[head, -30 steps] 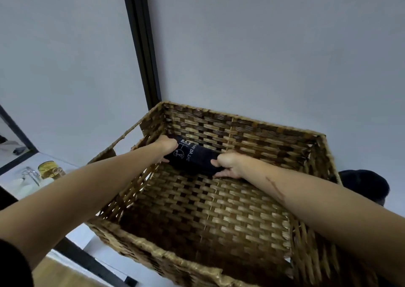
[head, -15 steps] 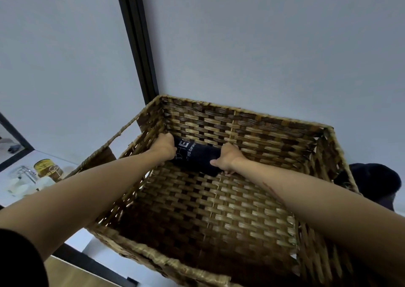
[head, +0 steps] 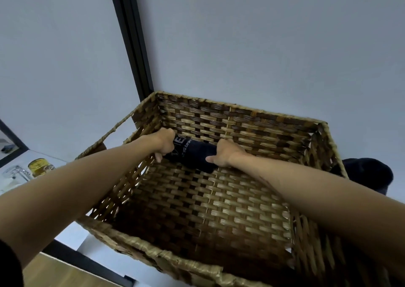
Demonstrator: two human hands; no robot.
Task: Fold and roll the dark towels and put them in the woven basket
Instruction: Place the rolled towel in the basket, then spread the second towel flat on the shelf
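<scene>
Both hands reach deep into the brown rectangular woven basket [head: 230, 201], left hand [head: 164, 142] curled over one end of the rolled dark navy towel with white lettering [head: 192, 154], right hand [head: 223, 153] gripping the other end, thumb out. Compared with a second ago, the roll between the hands has been pushed up against the far wall at the far-left corner, so it looks about placed and release seems next. Beyond the right forearm, outside the basket, another dark towel heap [head: 370, 175] waits.
</scene>
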